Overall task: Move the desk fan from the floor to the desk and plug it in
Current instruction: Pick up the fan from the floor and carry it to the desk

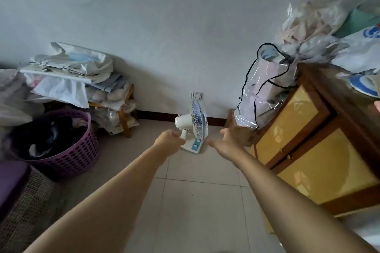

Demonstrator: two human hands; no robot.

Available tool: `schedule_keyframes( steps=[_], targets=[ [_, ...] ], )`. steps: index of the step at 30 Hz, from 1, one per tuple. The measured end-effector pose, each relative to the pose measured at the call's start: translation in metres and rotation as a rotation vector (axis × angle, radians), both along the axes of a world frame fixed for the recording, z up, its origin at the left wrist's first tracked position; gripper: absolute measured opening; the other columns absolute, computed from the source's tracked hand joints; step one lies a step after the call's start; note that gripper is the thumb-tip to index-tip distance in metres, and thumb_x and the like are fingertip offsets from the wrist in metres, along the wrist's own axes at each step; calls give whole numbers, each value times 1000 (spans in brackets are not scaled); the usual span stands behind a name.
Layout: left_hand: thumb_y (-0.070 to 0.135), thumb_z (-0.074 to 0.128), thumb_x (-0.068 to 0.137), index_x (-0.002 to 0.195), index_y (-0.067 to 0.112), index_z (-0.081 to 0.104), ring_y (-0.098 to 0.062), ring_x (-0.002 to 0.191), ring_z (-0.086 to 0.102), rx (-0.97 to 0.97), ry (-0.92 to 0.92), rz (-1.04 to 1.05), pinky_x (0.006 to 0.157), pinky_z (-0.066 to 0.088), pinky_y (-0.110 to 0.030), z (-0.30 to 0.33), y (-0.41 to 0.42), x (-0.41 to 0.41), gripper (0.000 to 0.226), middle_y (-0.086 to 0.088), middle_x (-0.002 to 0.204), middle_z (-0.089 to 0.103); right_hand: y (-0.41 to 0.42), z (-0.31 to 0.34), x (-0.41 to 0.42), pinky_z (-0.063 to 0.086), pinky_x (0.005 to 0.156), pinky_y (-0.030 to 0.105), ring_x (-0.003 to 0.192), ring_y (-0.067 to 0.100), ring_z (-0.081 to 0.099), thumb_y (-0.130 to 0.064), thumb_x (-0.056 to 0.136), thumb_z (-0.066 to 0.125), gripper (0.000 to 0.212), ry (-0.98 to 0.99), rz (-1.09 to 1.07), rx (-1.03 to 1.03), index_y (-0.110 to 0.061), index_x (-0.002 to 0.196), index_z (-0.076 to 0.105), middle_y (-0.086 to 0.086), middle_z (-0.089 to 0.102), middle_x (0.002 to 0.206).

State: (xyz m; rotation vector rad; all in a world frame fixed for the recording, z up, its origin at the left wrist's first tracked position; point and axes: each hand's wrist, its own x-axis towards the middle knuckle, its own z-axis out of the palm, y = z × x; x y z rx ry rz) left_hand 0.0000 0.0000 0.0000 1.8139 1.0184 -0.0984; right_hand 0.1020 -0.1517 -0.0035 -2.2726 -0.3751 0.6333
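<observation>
Fan (192,127) upright on floor (195,191) below socket (196,95) — basket (61,150) left, cabinet (308,139) right. Left hand (168,141) curled beside base, grip unclear; right hand (228,139) open, empty.

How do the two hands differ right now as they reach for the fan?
The left hand is curled loosely, fingers bent, at the fan base's left edge. The right hand is open, fingers spread, on the fan's right, slightly apart from it. Neither has a grip on the fan, which stands upright on the floor.
</observation>
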Motion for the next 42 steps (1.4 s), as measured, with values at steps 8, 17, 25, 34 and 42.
schedule_keyframes(
  steps=[8, 17, 25, 34, 42],
  targets=[
    [29, 59, 87, 124, 15, 52, -23, 109, 59, -56, 45, 146, 77, 41, -29, -44, -4, 98, 41, -8, 120, 61, 23, -52, 109, 34, 78, 23, 103, 23, 50, -40, 82, 62, 65, 33, 80, -57, -10, 134, 37, 14, 43, 135],
    [27, 61, 86, 122, 13, 53, -24, 99, 60, -117, 41, 282, 80, 46, -30, -114, 44, 184, 39, -12, 115, 62, 78, -125, 191, 34, 80, 24, 114, 27, 50, -41, 83, 63, 66, 46, 117, -133, -12, 134, 35, 15, 40, 135],
    [27, 60, 85, 124, 15, 52, -24, 104, 60, -144, 103, 208, 83, 47, -32, -206, 108, 259, 42, -10, 116, 62, 134, -209, 248, 36, 81, 25, 115, 26, 48, -38, 83, 65, 64, 114, 56, -163, -13, 134, 36, 13, 41, 133],
    [25, 60, 86, 128, 15, 51, -22, 104, 57, -214, 115, 265, 81, 43, -28, -357, 125, 318, 44, -6, 122, 60, 157, -352, 301, 33, 80, 23, 115, 26, 48, -32, 82, 66, 60, 160, 25, -191, -13, 131, 38, 12, 41, 130],
    [26, 60, 84, 128, 18, 50, -18, 93, 53, -161, 91, 291, 78, 42, -27, -514, 120, 351, 46, -3, 118, 59, 157, -506, 329, 38, 91, 28, 121, 30, 46, -33, 81, 67, 64, 113, 70, -183, -9, 133, 38, 15, 41, 133]
  ],
)
